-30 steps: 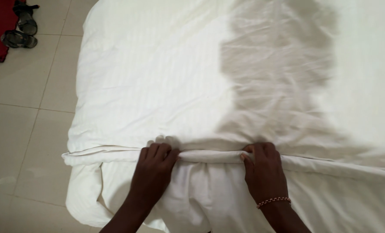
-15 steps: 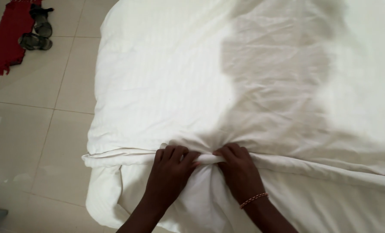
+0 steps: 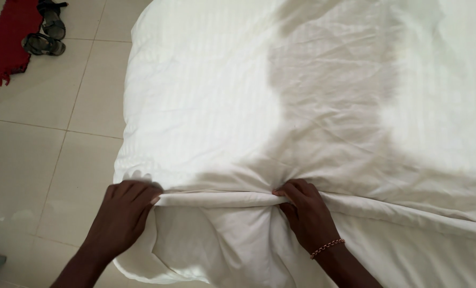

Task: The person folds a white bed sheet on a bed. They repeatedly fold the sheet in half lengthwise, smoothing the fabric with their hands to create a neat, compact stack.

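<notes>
I see the duvet (image 3: 323, 106) spread over most of the view, from centre out to 3 o'clock. Its folded edge (image 3: 216, 199) runs across at 6 o'clock — my left hand (image 3: 123, 210) at the 7 o'clock end, my right hand (image 3: 304, 213) just right of centre. Floor (image 3: 46, 160) lies at 9 o'clock; a mat (image 3: 6, 45) and sandals (image 3: 46, 29) sit at 10 o'clock — the sandals beside the mat's right edge.

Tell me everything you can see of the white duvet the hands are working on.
The white duvet looks like soft cotton with faint woven stripes, creased and spread flat over the bed. Its near edge is turned into a rolled fold running across the picture. The left hand grips that fold near the bed's corner; the right hand, with a bracelet at the wrist, pinches it further along. A grey shadow falls across the middle. The corner hangs over the tiled floor.
</notes>
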